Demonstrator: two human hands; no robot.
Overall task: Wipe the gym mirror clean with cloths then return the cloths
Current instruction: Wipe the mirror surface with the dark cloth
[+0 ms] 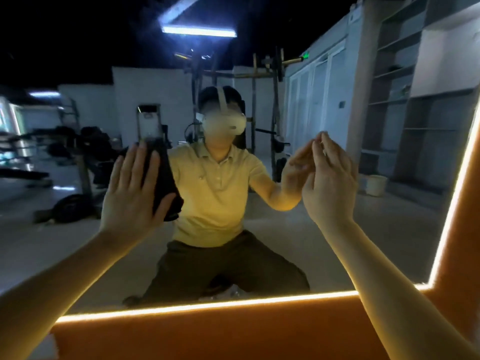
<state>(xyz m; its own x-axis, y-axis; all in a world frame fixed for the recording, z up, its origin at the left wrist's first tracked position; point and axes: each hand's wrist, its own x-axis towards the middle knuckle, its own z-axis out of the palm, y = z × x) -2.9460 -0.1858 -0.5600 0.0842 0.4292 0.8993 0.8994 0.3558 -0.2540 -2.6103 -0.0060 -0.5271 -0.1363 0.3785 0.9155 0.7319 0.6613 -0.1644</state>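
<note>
Mirror (285, 242): smooth glass, glowing strip (207, 305) on near and right edges.
Cloth (166, 188): dark, soft, crumpled, on glass left of centre.
Left hand (130, 188) flat on cloth, fingers spread; cloth sticks out past thumb.
Right hand (330, 183): fingers straight, pressed together, tips at glass.
Reflected bucket (376, 184) at far right, pale, round; contents unseen.
</note>
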